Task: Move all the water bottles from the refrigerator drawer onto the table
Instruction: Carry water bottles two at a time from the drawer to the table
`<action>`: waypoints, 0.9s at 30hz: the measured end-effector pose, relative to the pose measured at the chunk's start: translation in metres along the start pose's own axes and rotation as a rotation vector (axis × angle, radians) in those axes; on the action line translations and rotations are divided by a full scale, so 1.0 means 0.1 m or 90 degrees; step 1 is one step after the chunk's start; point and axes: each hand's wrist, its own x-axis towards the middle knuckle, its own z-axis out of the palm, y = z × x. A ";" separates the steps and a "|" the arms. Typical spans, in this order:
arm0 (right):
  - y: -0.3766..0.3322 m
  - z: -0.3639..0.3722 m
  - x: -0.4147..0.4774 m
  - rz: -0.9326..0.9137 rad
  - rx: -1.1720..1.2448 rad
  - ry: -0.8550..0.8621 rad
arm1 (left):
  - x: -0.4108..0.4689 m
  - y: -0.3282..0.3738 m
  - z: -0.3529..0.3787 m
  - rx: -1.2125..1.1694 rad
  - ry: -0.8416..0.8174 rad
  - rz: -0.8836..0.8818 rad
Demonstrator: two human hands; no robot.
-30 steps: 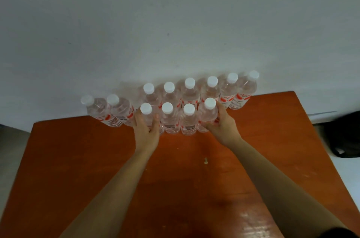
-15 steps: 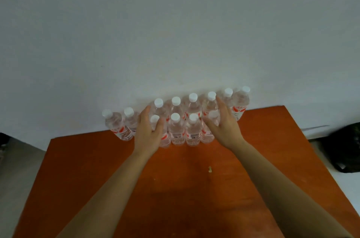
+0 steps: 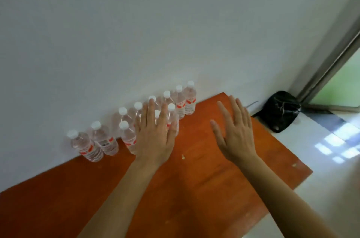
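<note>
Water bottles [image 3: 190, 102], capped clear plastic, are standing on the bench [image 3: 194, 189] beyond the left hand [image 3: 155, 136]: probably full, weighty, thin-walled and slick, best gripped mid-body; left hand and right hand [image 3: 235, 132] are hovering flat, fingers spread, empty.

A plain pale grey wall [image 3: 155, 23] filled the upper part of the view. At the right a grey metal frame [image 3: 331, 58] ran slantwise down towards the floor [image 3: 331, 189], with a blurred green pane [image 3: 342, 85] beyond it. A black bag [image 3: 280, 111], crumpled and glossy, sat on the white floor at the foot of the wall, just beside the frame's lower end. Bright, window-shaped patches of light [image 3: 337, 144] lay reflected on the floor near the bag.
</note>
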 end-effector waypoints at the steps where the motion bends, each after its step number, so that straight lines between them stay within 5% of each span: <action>1: 0.15 -0.14 -0.10 0.026 -0.021 0.010 | 0.02 0.18 0.05 -0.016 -0.009 0.027; 12: 1.59 -2.29 -1.89 0.348 -0.230 0.161 | -0.55 2.90 0.30 -0.152 -0.089 0.387; 27: 2.65 -4.94 -5.64 0.651 -0.357 0.263 | -3.71 6.25 0.34 -0.292 -0.157 0.731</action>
